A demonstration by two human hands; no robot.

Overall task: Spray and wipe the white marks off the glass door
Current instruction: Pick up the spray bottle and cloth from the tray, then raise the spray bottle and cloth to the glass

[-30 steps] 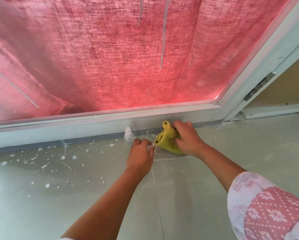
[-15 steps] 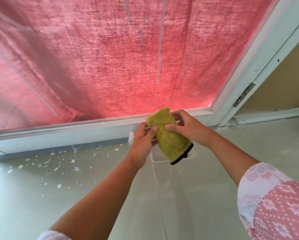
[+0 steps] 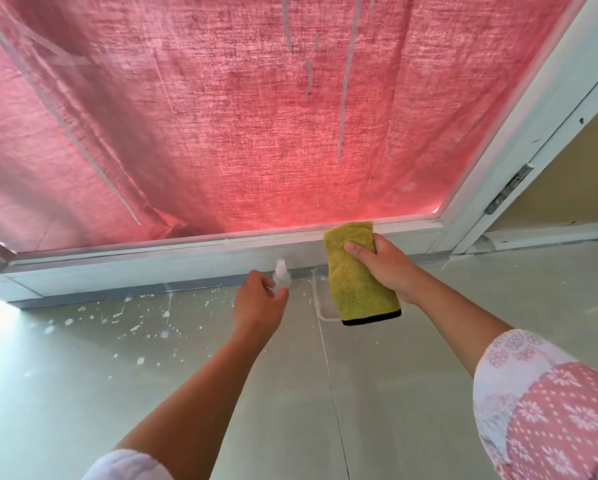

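Tiled floor (image 3: 439,327): right grip (image 3: 391,271) tight on cloth (image 3: 354,292), left grip (image 3: 259,306) half-open beside bottle (image 3: 281,270).

The spray bottle (image 3: 281,271) stands on the floor (image 3: 117,393) at the foot of the glass door (image 3: 221,116), with the left hand (image 3: 259,303) just before it. Right of the bottle lies a tray (image 3: 320,303). Over the tray hangs the cloth (image 3: 356,282), held by the right hand (image 3: 384,268).
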